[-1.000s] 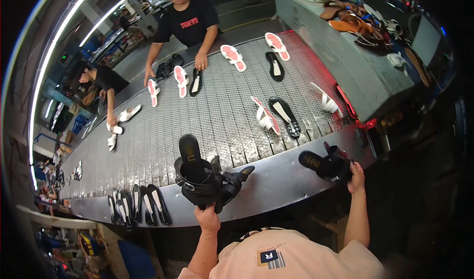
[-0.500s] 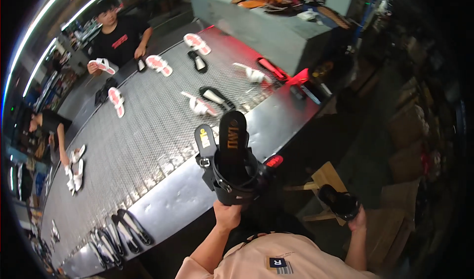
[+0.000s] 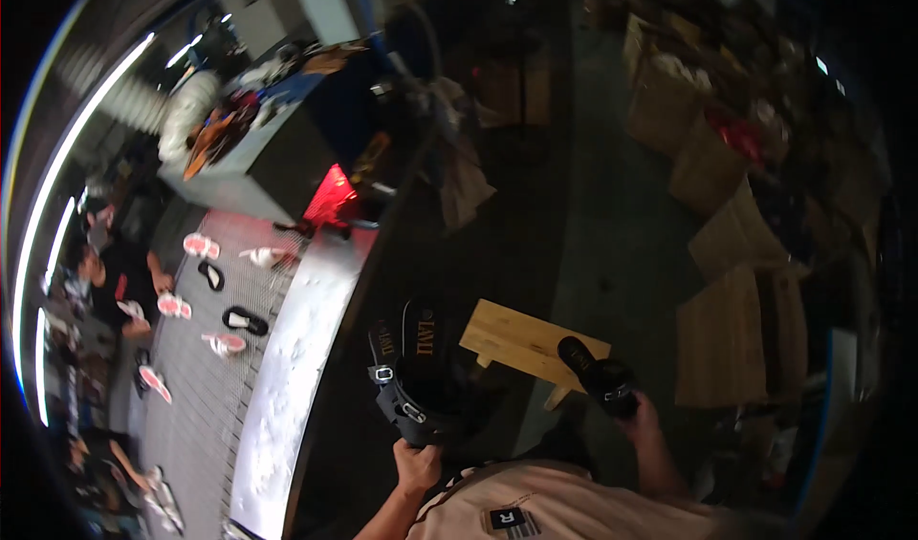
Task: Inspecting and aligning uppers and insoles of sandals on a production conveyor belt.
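My left hand (image 3: 418,464) is closed round a bunch of black buckled sandals (image 3: 424,339), held with their soles upright. At least two sandals are in that bunch; the dark straps overlap, so I cannot count them surely. Over on the right, my right hand (image 3: 643,423) grips the heel or strap end of a single black sandal (image 3: 604,384), which also has a buckle. Its toe end lies in front of a small wooden bench (image 3: 516,337); whether they touch, I cannot tell.
A mesh conveyor (image 3: 191,425) with a shiny metal edge (image 3: 287,397) runs along the left, bearing white-and-red and black sandals. Beyond it stands a grey machine housing (image 3: 287,172). Two people work at its far side, one in a black shirt (image 3: 129,277). Cardboard boxes (image 3: 732,339) line the right.
My view has swung right, so the conveyor now lies further left. The left-hand sandals have gone from over the metal edge to beside it. Both hands keep their hold.
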Tool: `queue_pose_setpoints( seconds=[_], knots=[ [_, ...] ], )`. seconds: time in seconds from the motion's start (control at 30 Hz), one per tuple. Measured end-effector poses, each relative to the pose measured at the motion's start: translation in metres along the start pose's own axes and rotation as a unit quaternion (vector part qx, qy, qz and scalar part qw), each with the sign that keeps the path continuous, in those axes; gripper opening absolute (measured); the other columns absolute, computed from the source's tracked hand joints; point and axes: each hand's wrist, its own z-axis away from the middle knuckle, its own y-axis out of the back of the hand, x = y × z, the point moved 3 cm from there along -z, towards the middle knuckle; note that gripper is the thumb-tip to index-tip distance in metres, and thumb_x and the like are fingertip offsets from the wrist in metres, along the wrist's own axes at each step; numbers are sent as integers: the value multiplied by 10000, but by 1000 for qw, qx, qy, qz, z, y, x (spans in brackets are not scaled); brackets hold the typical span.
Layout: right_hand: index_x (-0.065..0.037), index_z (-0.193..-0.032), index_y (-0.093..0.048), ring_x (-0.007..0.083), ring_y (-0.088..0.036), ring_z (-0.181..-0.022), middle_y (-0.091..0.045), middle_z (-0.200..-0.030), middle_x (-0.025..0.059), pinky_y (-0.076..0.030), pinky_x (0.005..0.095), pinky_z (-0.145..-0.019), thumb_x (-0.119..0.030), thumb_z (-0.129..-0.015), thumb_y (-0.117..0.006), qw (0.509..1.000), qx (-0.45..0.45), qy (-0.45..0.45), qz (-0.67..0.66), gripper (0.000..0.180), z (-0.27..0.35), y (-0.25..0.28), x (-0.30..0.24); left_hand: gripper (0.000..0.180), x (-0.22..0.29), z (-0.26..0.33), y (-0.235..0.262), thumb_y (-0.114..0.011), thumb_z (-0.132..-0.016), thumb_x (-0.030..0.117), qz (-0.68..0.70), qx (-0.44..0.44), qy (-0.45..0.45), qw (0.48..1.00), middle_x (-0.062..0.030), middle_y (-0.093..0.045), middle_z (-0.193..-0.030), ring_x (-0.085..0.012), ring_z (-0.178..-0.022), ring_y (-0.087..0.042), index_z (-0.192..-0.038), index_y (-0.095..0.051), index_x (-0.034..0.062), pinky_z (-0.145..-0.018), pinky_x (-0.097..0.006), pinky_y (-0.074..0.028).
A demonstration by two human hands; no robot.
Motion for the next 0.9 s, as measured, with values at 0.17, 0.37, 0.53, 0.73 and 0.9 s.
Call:
queue_pose_setpoints(
  seconds=[0.17, 0.37, 0.53, 0.73, 0.9],
  knots=[
    [-83, -1157, -555, 225, -604, -996, -614, -1086, 98, -521, 372, -780, -297, -868, -553, 988, -10, 132, 74, 359, -28, 75, -66, 108, 2, -5, -138, -614, -786, 76, -117, -34, -63, 991, 4, -611, -710, -72, -653, -529, -798, -633, -30, -566, -253, -428],
    [-75, -1188, -511, 231, -598, -933, -590, -1091, 116, -517, 338, -743, -292, -858, -583, 981, 158, 48, -102, 401, -15, 125, -143, 107, 4, -35, -264, -605, -799, 27, -26, -108, 45, 993, -68, -624, -754, -114, -681, -552, -888, -662, 15, -653, -256, -447],
    [-99, -1160, -514, 241, -592, -902, -589, -1070, 94, -520, 354, -720, -321, -840, -593, 970, 102, 151, -159, 397, 14, 123, -178, 111, -16, -52, -319, -621, -817, 21, -92, -208, -83, 970, -19, -639, -844, -104, -750, -552, -909, -661, -28, -695, -255, -445],
    [-160, -1123, -500, 232, -578, -818, -583, -975, 72, -484, 351, -566, -312, -855, -571, 956, 208, 68, -197, 316, -11, 145, -197, 87, -57, -83, -373, -623, -819, 44, -305, -323, -128, 887, -95, -650, -853, -203, -721, -597, -893, -655, 12, -694, -302, -460],
    [-113, -1145, -484, 248, -577, -839, -568, -1029, 96, -488, 374, -583, -291, -859, -571, 957, 202, 12, -208, 348, -89, 147, -274, 166, -98, -108, -467, -611, -823, 62, -153, -244, -15, 958, -154, -639, -856, -293, -756, -634, -966, -687, 95, -692, -340, -486]
  ],
)
